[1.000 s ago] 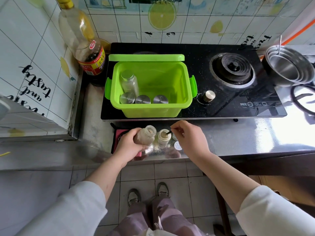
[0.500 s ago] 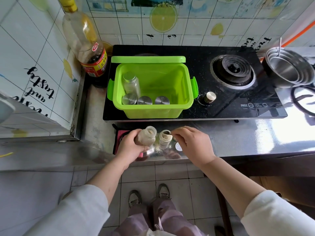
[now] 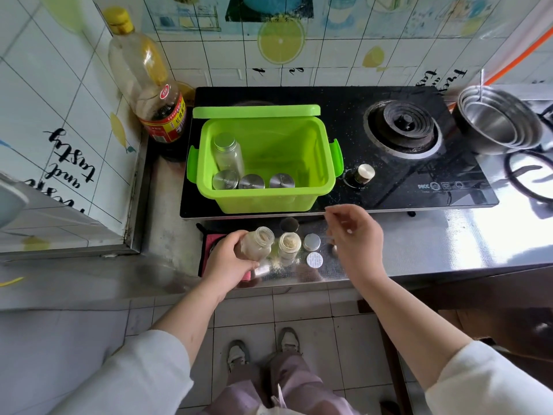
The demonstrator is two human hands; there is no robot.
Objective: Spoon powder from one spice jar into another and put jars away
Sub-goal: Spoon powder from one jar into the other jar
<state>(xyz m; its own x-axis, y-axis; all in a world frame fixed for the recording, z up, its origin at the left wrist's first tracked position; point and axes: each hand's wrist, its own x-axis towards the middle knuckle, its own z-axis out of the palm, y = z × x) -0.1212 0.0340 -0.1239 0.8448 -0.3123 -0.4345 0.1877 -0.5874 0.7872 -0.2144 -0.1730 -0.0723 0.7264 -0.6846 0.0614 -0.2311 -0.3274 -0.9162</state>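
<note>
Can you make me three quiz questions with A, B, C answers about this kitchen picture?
1. Where is the green box?
A. on the stove
B. on the floor
C. in a bowl

2. How many loose lids lie beside the open jars?
A. none
B. two
C. five

3. How is the jar in the left hand?
A. capped
B. lying flat
C. open and tilted

Answers: 1 A, it sits on the black stove. 2 B, two round lids lie right of the standing jar. 3 C, its mouth is uncovered and leaning.
</note>
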